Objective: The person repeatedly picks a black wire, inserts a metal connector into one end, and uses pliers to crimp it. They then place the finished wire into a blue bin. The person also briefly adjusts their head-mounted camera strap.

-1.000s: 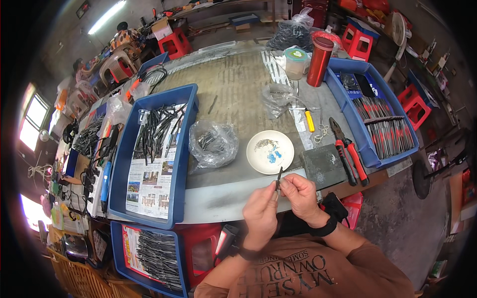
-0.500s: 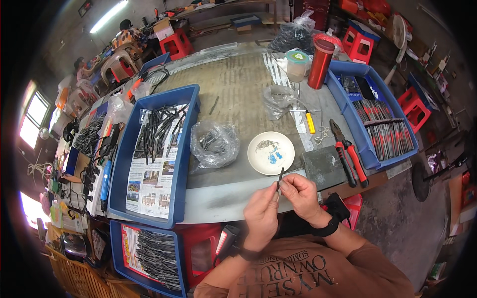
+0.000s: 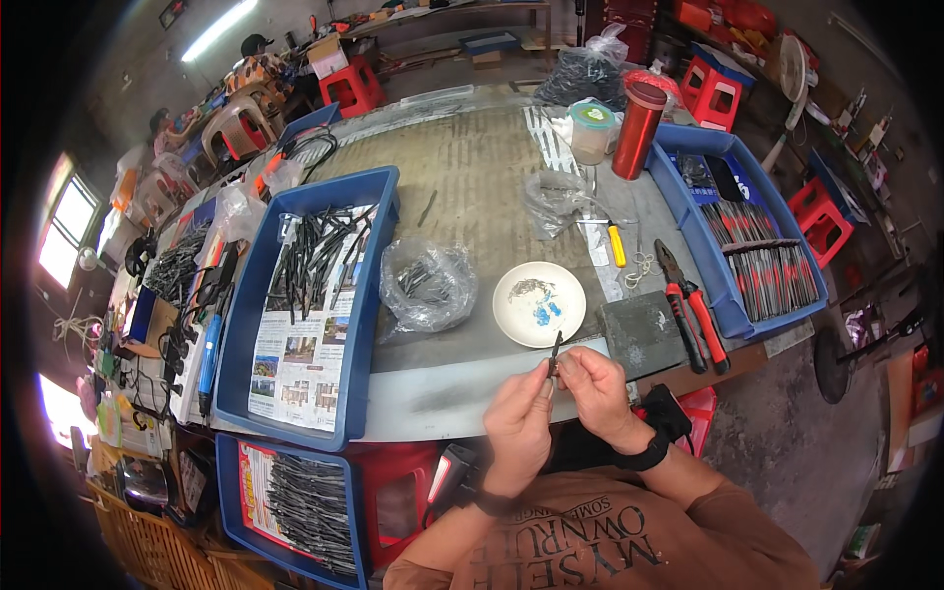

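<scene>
Both of my hands meet at the table's near edge around a thin black stick-like piece (image 3: 558, 344), whose upper end pokes out above the fingertips. My left hand (image 3: 521, 421) pinches it from the left, thumb on top. From the other side the fingers of my right hand (image 3: 596, 393) close on the same piece; their tips partly hide it. Just beyond lies a white plate (image 3: 506, 329) holding tiny dark metallic bits (image 3: 529, 287) and small blue pieces (image 3: 544, 313).
Left of the plate are a clear bag (image 3: 428, 285) of black pieces and a blue tray (image 3: 379, 324) with black strips on newspaper. Pliers (image 3: 693, 310), a dark block (image 3: 644, 332), a yellow screwdriver (image 3: 617, 246) and a second blue tray (image 3: 733, 310) are to the right. Two people sit far left.
My hands stay together on the black piece, with only a slight shift of the right fingers. The whole view has moved very slightly.
</scene>
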The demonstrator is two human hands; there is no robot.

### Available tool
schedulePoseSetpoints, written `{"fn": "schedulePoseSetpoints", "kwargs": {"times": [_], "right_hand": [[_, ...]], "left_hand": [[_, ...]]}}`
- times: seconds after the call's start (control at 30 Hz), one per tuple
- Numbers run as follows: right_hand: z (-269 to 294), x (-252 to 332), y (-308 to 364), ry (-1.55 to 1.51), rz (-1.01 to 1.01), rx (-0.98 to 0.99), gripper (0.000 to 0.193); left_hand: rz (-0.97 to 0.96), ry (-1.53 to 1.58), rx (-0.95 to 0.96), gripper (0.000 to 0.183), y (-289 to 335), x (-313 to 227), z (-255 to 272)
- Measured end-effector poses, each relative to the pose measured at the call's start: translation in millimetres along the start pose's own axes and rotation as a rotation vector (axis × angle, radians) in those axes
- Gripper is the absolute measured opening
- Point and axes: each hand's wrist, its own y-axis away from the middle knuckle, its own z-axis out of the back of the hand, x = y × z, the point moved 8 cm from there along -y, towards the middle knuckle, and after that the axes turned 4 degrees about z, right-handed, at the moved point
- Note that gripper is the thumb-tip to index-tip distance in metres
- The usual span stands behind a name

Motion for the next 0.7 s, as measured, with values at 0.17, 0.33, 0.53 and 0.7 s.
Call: {"fn": "schedulePoseSetpoints", "kwargs": {"times": [0.17,0.33,0.53,0.7], "right_hand": [[0,2,0,0.069,0.021,0.019,0.009],[3,-6,1,-0.003,-0.047,-0.043,0.009],[2,-1,0,0.039,0.014,-0.052,0.019],[1,-2,0,-0.009,-0.023,-0.023,0.022]], "left_hand": [[-0.034,-0.027,-0.004,0.023,0,-2,1],[0.010,-0.009,-0.003,0.024,0,-1,1],[-0.013,-0.037,-0.002,0.023,0,-2,0],[-0.012,-0.003,-0.003,0.024,1,2,1]]}}
